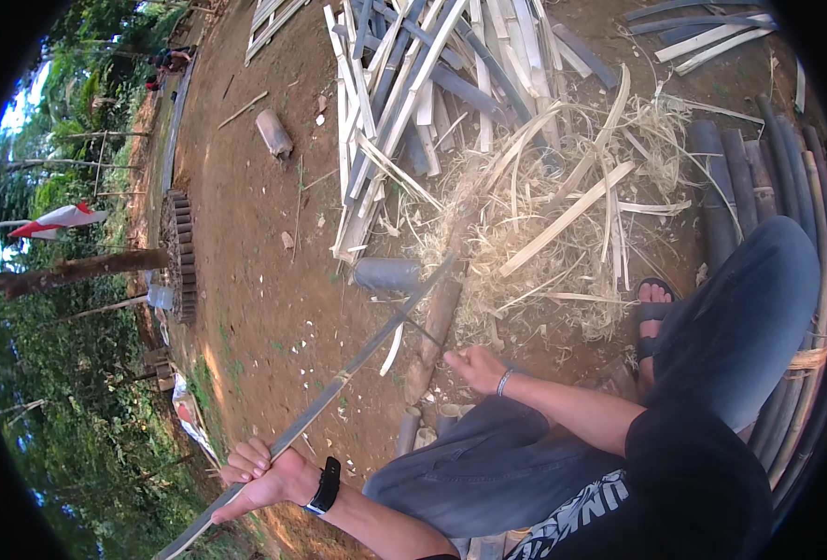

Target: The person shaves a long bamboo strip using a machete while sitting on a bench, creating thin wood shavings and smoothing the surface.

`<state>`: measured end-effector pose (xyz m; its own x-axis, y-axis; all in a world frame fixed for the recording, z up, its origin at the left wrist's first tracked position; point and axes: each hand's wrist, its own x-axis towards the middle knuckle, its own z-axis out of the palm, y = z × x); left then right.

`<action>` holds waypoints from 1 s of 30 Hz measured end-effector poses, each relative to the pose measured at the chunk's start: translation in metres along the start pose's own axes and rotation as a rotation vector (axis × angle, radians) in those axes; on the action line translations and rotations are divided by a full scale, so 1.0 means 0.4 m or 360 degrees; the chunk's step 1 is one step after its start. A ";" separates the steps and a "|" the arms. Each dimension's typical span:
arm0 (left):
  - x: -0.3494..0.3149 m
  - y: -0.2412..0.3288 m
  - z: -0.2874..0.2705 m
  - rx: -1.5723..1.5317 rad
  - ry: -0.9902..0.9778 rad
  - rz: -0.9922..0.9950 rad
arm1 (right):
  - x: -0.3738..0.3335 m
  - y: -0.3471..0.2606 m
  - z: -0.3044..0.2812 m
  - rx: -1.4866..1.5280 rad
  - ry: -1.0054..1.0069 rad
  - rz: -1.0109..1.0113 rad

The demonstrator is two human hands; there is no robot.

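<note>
Dirt yard (255, 280); bamboo strip (339, 387) end cut off

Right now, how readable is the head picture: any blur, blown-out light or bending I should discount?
Head view: strong fisheye bending, so the long bamboo strip bows and black corners frame the circle; sky at the left rim is blown out white; soft, even shade lies on the dirt ground; the left hand and right hand are fairly sharp, the shavings pile slightly soft.
</note>
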<state>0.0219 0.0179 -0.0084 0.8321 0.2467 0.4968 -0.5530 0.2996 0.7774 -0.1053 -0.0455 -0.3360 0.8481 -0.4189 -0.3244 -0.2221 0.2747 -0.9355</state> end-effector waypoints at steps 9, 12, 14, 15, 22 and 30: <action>0.015 -0.002 -0.003 0.0099 0.0046 0.0036 | 0.032 0.006 0.014 0.0124 -0.0150 0.0103; 0.039 -0.010 -0.011 0.0151 0.0066 0.0011 | 0.072 0.049 -0.009 -0.0016 0.0141 0.0102; 0.047 -0.014 -0.012 0.0172 0.0110 -0.0003 | 0.096 0.065 -0.035 -0.0038 0.0042 0.0124; 0.048 -0.018 -0.009 0.0162 0.0136 -0.0021 | 0.101 0.058 -0.039 -0.0042 0.0076 0.0114; 0.039 -0.006 -0.006 0.0168 0.0148 0.0017 | -0.018 -0.163 0.045 0.0216 -0.0221 0.0137; 0.048 -0.006 0.006 0.0162 0.0123 -0.0025 | 0.042 -0.003 -0.037 0.0183 0.0008 0.0527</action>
<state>0.0392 0.0199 0.0001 0.8326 0.3142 0.4561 -0.5295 0.2101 0.8219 -0.0980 -0.0657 -0.3424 0.7369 -0.2947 -0.6084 -0.4288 0.4920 -0.7577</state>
